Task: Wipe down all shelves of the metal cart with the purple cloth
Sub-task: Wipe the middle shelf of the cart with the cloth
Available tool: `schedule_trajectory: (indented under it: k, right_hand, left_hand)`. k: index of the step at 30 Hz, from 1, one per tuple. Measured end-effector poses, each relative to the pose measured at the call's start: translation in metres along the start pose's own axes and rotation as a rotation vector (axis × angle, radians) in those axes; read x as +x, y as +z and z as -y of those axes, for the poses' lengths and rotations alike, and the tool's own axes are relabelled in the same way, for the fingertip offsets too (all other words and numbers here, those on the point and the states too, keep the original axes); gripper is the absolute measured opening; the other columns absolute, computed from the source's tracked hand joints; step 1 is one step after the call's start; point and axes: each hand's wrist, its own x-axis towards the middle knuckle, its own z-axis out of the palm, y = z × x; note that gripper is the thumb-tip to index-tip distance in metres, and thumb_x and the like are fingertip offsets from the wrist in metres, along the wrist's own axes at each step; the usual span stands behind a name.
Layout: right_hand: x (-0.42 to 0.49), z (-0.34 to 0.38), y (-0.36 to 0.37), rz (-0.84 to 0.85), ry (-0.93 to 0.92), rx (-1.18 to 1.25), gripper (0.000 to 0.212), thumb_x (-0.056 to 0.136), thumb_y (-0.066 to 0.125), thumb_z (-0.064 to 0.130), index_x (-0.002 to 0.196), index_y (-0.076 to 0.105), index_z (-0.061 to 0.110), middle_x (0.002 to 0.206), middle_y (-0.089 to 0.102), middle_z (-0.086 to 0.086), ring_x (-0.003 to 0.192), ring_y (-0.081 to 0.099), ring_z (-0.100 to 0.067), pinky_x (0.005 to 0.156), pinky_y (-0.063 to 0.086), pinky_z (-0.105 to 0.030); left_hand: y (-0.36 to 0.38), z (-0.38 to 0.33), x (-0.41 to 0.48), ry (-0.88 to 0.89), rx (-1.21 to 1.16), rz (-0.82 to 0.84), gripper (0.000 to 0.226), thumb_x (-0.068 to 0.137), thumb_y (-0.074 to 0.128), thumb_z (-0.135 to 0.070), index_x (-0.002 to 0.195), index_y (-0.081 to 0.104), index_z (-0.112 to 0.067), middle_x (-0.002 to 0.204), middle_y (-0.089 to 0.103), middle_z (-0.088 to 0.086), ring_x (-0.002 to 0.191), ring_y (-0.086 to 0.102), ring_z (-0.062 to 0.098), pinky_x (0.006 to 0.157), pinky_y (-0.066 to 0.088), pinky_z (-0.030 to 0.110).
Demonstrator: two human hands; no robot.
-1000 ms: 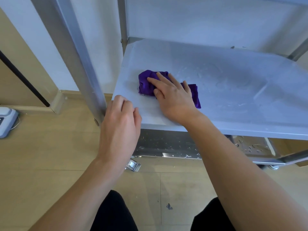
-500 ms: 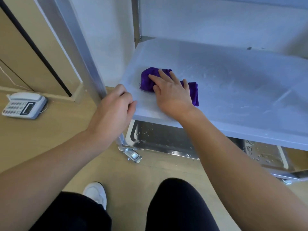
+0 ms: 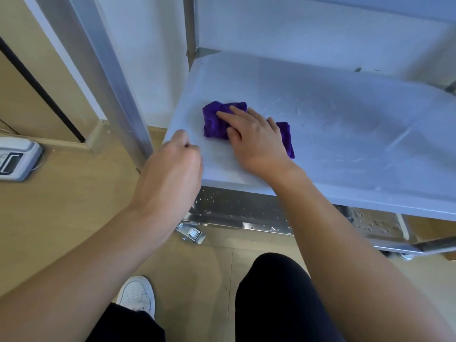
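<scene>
The purple cloth (image 3: 214, 122) lies bunched near the left end of the cart's middle shelf (image 3: 345, 134), which is wet with droplets. My right hand (image 3: 254, 137) presses flat on the cloth with straight fingers. My left hand (image 3: 172, 169) grips the shelf's front left corner, fingers curled over the edge beside the upright post (image 3: 108, 77). The lower shelf (image 3: 237, 213) shows under the front edge and carries water drops.
A white desk phone (image 3: 17, 159) lies on the wooden floor at the left. A caster brake (image 3: 192, 234) sticks out below the cart's corner. My knees and a white shoe (image 3: 137, 294) are close in front. The wall stands behind the cart.
The view has shifted slightly. My right hand and the cloth stay near the shelf's left end. My left hand keeps its hold on the corner.
</scene>
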Motion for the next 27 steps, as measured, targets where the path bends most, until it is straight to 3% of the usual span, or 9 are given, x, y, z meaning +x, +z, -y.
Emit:
schedule_trajectory:
  k: [3,7,10,13,16,21,23,27]
  right_hand:
    - [0.005,0.002,0.001,-0.034,0.070,-0.014,0.043,0.103,0.030,0.031,0.144,0.035,0.045,0.158,0.026,0.015,0.148,0.014,-0.015,0.120,0.006,-0.047]
    - [-0.007,0.020,0.010,-0.068,0.052,0.030,0.042,0.102,0.034,0.030,0.142,0.040,0.045,0.156,0.030,0.017,0.148,0.017,-0.015,0.119,0.006,-0.047]
    - [-0.020,0.039,0.022,-0.151,-0.030,0.034,0.041,0.100,0.040,0.029,0.138,0.048,0.041,0.151,0.039,0.015,0.145,0.026,-0.017,0.118,0.012,-0.048]
    - [-0.019,0.037,0.021,-0.144,-0.024,0.017,0.040,0.101,0.040,0.031,0.139,0.046,0.043,0.151,0.039,0.015,0.144,0.027,-0.015,0.118,0.016,-0.047]
    - [-0.008,0.008,0.007,-0.096,0.051,-0.013,0.042,0.102,0.038,0.033,0.141,0.040,0.047,0.154,0.034,0.017,0.145,0.025,-0.014,0.118,0.016,-0.044]
    - [-0.008,-0.031,-0.007,-0.176,0.233,0.002,0.041,0.101,0.037,0.031,0.140,0.044,0.043,0.153,0.036,0.015,0.144,0.027,-0.016,0.118,0.017,-0.047]
    - [-0.015,-0.018,-0.001,-0.199,0.193,0.030,0.041,0.099,0.039,0.030,0.137,0.048,0.042,0.150,0.041,0.015,0.142,0.031,-0.015,0.116,0.019,-0.049]
    - [-0.038,0.031,0.017,-0.191,-0.011,0.046,0.041,0.095,0.041,0.031,0.131,0.056,0.040,0.143,0.049,0.015,0.136,0.041,-0.014,0.114,0.024,-0.049]
  left_hand:
    - [0.003,0.008,-0.008,0.041,-0.101,-0.035,0.027,0.093,0.059,-0.014,0.070,0.062,0.001,0.086,0.053,0.004,0.055,0.053,0.025,0.049,0.046,0.036]
    - [0.006,0.012,-0.014,0.008,-0.217,-0.017,0.027,0.096,0.050,-0.024,0.078,0.059,-0.005,0.092,0.052,-0.003,0.065,0.053,0.021,0.058,0.046,0.038]
    - [0.005,0.015,-0.012,0.025,-0.206,-0.001,0.023,0.094,0.053,-0.018,0.077,0.061,-0.005,0.092,0.055,0.001,0.067,0.054,0.022,0.061,0.046,0.037]
    - [0.001,0.013,-0.012,0.063,-0.126,-0.004,0.026,0.091,0.058,-0.012,0.068,0.063,0.000,0.090,0.056,0.005,0.060,0.053,0.024,0.053,0.048,0.039]
    - [-0.001,0.008,-0.011,0.055,-0.118,0.005,0.029,0.092,0.057,-0.012,0.068,0.063,0.002,0.089,0.055,0.005,0.059,0.050,0.023,0.050,0.048,0.039]
    - [0.001,0.006,-0.009,0.055,-0.141,0.018,0.025,0.092,0.059,-0.011,0.070,0.066,0.000,0.090,0.055,0.006,0.060,0.050,0.019,0.053,0.048,0.032]
    - [0.000,0.005,-0.010,0.055,-0.137,0.014,0.020,0.087,0.065,-0.008,0.068,0.066,-0.002,0.089,0.057,0.009,0.062,0.048,0.020,0.053,0.041,0.023]
    - [-0.005,0.008,-0.018,-0.031,-0.076,0.018,0.025,0.094,0.053,-0.020,0.078,0.067,-0.008,0.101,0.055,0.007,0.068,0.048,0.024,0.052,0.042,0.034]
